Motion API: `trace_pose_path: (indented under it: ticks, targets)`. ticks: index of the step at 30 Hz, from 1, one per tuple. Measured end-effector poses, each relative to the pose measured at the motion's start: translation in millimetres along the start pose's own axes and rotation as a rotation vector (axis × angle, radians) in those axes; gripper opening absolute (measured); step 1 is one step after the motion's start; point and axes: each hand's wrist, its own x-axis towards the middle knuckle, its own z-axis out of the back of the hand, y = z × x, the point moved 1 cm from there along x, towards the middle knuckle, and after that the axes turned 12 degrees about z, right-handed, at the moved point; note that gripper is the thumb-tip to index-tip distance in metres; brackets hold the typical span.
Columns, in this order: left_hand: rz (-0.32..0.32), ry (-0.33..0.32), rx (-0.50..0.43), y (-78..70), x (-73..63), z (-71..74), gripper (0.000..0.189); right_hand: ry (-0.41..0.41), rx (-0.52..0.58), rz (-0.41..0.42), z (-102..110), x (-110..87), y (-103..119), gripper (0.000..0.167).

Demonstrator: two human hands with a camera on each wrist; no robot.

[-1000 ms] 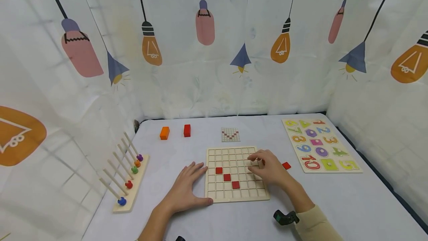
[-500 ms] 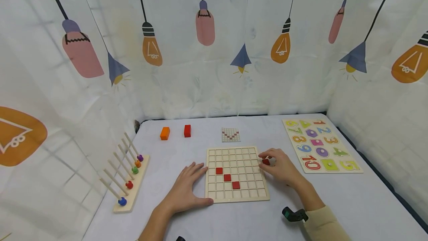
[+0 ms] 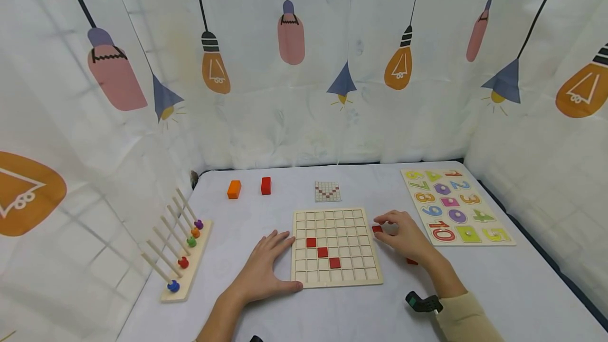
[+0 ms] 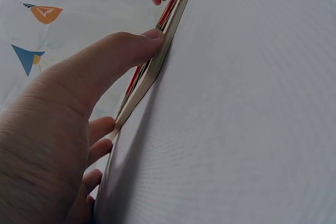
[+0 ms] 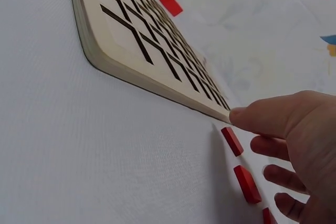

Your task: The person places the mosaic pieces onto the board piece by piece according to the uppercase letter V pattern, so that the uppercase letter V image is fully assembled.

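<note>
Right hand (image 3: 404, 234) held right of centre in the head view, fingers curved loosely around a red tile (image 3: 377, 229); a gap is seen between fingertips and tile, nothing gripped. Further red tiles (image 5: 247, 184) are seen beneath the fingers, lower right of the right wrist view. Left hand (image 3: 263, 271) spread, thumb laid on the lower left corner of the grid board (image 3: 342, 226), frame centre. Three red squares (image 3: 323, 252) are set diagonally in it. Above it, a pattern card (image 3: 328, 191); far left, a peg rack (image 3: 196, 255).
</note>
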Motion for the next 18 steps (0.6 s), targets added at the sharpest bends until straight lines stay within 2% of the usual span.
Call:
trace_pose_path:
  ticks: [9,18]
  targets:
    - [-0.004,0.002,-0.004,-1.1,-1.0,1.5,0.115,0.017,-0.026,0.000,-3.0,-1.3,-5.1,0.038]
    - [-0.021,-0.001,-0.004,-0.6,-0.6,2.5,0.117,0.038,-0.071,-0.001,-7.1,-1.8,-6.7,0.028]
